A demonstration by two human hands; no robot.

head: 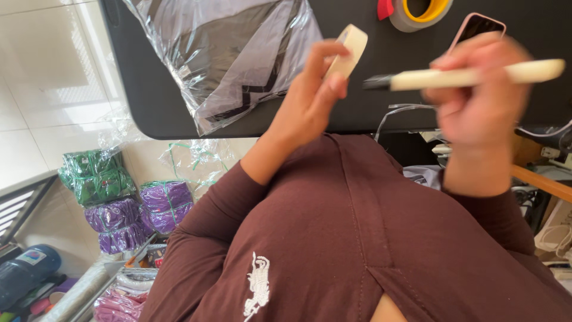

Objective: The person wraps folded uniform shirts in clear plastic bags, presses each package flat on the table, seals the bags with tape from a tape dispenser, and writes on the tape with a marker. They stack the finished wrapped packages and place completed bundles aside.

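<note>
Marker [465, 76] lies level, tip leftward | right hand [476, 101] grips it | left hand [313, 95] pinches tape roll [350, 50]

Tabletop [149, 101] carries a plastic-wrapped garment [232, 53] at left, a tape roll [420, 12] and a phone [476, 27] at right. Left hand [310, 98] holds a masking tape roll [350, 50] above the near edge; right hand [476, 101], beside it, holds a marker [471, 76]. Bundled packages [119, 203] lie on the floor at left.

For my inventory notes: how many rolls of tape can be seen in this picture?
2. One cream roll of tape is in the left hand. One yellow-cored roll lies on the black table, partly cropped. Others may be hidden.
</note>
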